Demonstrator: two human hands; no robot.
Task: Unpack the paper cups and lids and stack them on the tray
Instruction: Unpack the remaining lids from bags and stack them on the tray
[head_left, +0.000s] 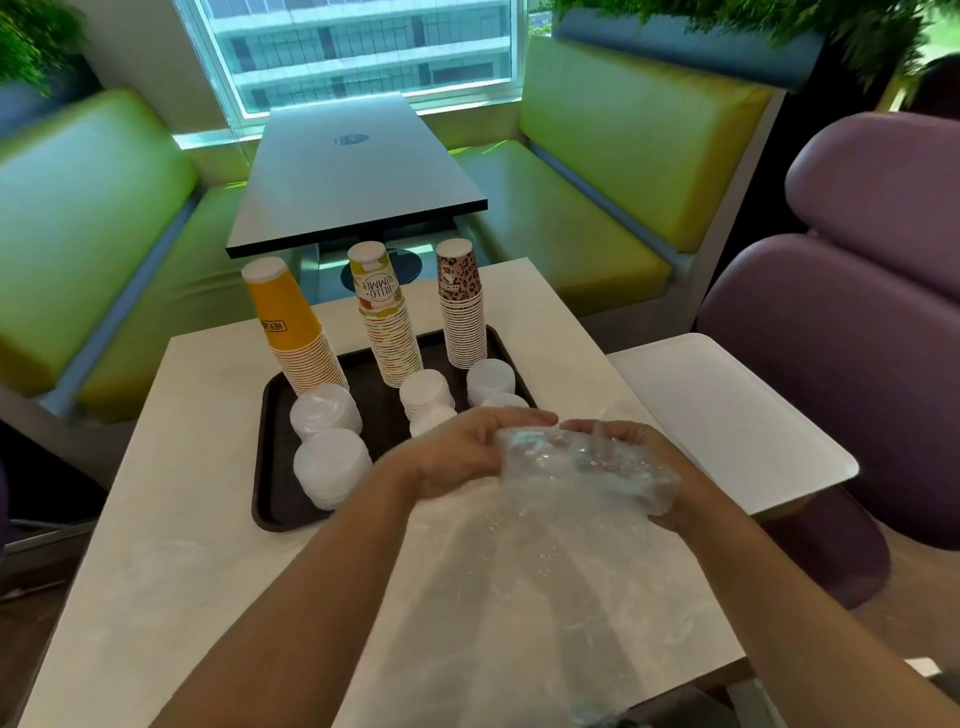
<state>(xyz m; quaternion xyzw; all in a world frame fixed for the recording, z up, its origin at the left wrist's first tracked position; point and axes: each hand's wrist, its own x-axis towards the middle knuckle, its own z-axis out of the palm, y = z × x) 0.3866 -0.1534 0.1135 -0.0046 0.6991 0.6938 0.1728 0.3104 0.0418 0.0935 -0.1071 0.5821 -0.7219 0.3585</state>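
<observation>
In the head view, a clear plastic wrapper (582, 467) is gathered above the white table (208, 519), just off the near right corner of the dark tray (270, 441). The wrapper is gripped by the left hand (462, 457) on its left side and by the right hand (644, 467) on its right, fingers of both curled into the film. Whether lids remain inside cannot be told, the film being blurred. On the tray, three cup stacks are lined along the far edge: yellow cups (291, 322) at the left, summer-print cups (384, 312) in the middle, leopard-print cups (460, 301) at the right. White lid stacks (330, 467) are set nearer, along the near half. The unpacking seems nearly finished. The wrapper is best crumpled low and kept well away from the tall stacks, which could be toppled by a stray sweep
</observation>
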